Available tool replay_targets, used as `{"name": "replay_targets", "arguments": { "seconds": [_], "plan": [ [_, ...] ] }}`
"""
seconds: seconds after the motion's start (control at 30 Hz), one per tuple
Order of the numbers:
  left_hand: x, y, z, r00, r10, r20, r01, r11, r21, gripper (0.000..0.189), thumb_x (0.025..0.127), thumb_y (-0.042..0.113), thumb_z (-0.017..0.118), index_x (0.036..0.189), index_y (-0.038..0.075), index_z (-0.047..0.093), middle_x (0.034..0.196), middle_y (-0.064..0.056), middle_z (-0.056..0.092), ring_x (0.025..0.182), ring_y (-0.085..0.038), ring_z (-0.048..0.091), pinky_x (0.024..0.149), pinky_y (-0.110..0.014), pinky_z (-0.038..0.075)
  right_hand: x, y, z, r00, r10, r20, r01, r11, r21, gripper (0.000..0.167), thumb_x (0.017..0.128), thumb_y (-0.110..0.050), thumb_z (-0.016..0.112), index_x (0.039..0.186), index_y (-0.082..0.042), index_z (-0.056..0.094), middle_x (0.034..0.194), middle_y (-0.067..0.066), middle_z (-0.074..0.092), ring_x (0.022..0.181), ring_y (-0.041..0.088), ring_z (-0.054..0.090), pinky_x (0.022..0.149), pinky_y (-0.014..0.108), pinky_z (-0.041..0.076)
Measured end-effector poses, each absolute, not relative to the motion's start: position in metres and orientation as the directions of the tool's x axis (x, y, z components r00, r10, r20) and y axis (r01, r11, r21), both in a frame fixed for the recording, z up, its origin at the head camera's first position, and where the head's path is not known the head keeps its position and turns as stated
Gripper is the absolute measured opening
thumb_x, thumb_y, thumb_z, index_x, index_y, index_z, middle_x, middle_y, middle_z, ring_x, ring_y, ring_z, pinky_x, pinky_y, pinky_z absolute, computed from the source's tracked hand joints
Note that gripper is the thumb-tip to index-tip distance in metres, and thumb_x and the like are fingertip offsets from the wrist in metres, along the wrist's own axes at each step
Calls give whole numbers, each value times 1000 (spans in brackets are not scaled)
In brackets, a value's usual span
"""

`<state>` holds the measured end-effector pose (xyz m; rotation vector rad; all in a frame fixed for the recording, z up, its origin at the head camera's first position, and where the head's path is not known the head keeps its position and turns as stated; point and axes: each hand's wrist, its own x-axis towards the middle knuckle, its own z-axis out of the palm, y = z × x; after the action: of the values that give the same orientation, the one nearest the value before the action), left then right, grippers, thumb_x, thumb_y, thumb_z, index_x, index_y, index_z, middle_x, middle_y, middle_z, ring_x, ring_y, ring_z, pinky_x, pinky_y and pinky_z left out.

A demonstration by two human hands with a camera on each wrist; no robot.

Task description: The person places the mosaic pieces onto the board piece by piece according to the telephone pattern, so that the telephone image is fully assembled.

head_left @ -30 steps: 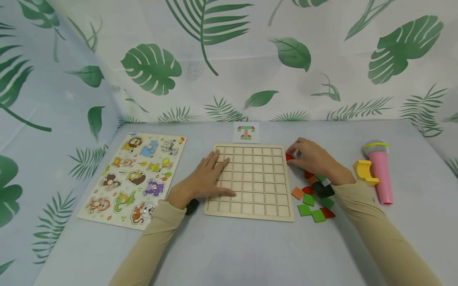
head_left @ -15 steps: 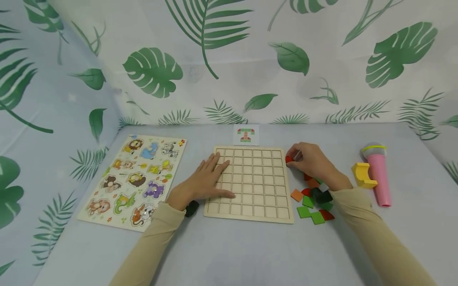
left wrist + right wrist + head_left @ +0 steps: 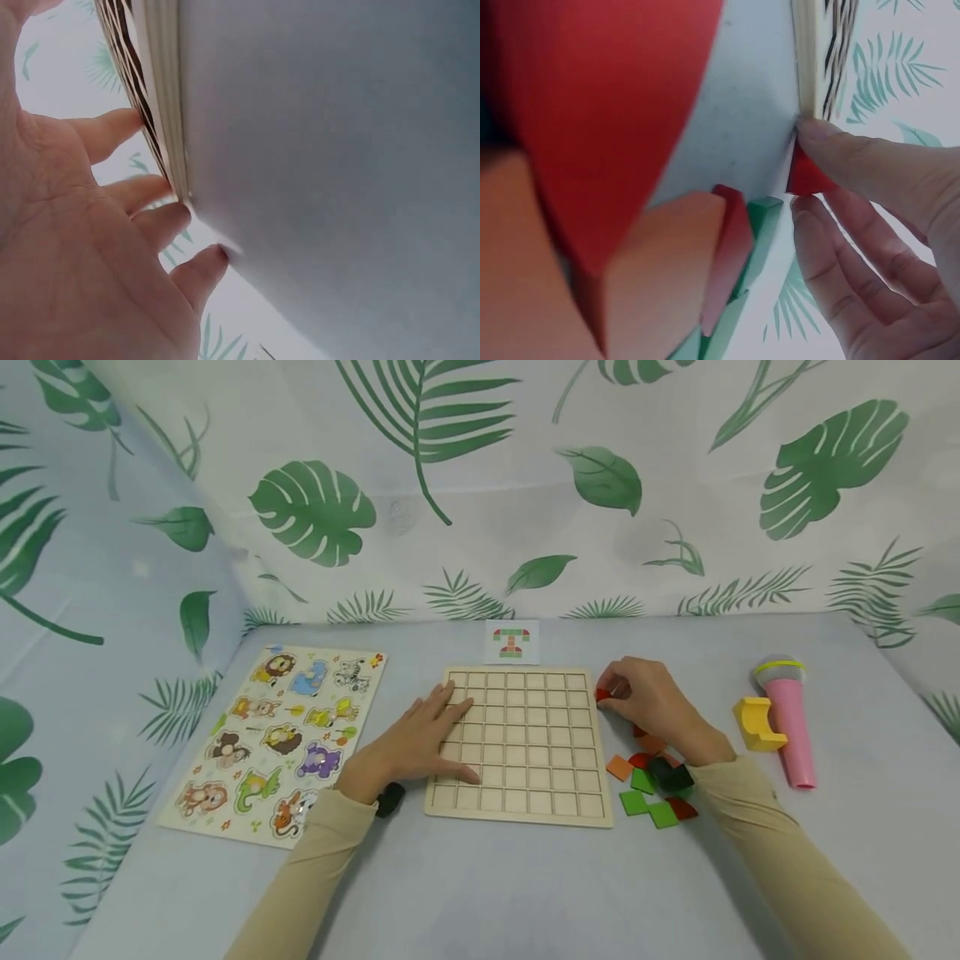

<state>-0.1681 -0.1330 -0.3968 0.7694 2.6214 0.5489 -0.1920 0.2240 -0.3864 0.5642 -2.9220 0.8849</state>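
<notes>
Fingers of right hand (image 3: 654, 703) pinch red tile (image 3: 807, 175) just beside right edge of wooden grid board (image 3: 517, 819); left hand (image 3: 405, 747), fingers spread, rests on board's left side. Board lies leftward of tile.

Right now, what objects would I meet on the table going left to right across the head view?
Animal puzzle board, small dark object, wooden grid board, pile of coloured pieces, yellow block, pink microphone. The printed card lies beyond the wooden grid board, so I leave it out.
</notes>
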Motion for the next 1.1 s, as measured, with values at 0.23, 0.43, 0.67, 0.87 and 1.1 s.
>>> {"name": "replay_targets", "arguments": {
  "seconds": [0.23,0.43,0.67,0.87,1.1],
  "plan": [
    [-170,-139,-394,-789,574,-219,431,771,469,110,85,58,81,168,14,23,175,-19,0,161,-37,-2,128,-53,4,-192,227,-384,-930,-354,102,-350,761,-547,15,85,6,82,96,4,72,91,15,72,83,28,68,78,47,58],
    [-172,-143,-396,-791,568,-225,424,776,467,109,85,58,81,169,16,23,175,-18,-2,161,-38,-4,128,-52,2,-191,226,-384,-915,-384,123,-387,750,-537,14,86,6,81,98,5,74,90,13,73,81,27,67,78,47,58],
    [-174,-139,-397,-784,571,-243,410,771,488,107,87,53,82,169,16,23,174,-19,-5,160,-39,-7,127,-55,-3,-187,221,-378,-881,-410,236,-471,711,-522,15,85,7,82,99,6,77,86,10,69,79,25,68,74,44,59],
    [-174,-135,-397,-783,571,-246,400,765,504,106,88,49,82,169,14,22,174,-21,-7,159,-41,-8,125,-61,-4,-184,206,-368,-860,-433,269,-504,647,-572,15,87,7,80,102,7,79,92,12,69,86,29,69,78,46,61],
    [-173,-136,-395,-785,568,-247,388,762,519,106,88,47,83,168,13,23,174,-22,-7,160,-41,-8,125,-62,-4,-187,190,-370,-848,-449,283,-524,620,-584,14,89,8,78,103,7,79,96,14,70,88,31,69,78,45,61]
  ]
}}
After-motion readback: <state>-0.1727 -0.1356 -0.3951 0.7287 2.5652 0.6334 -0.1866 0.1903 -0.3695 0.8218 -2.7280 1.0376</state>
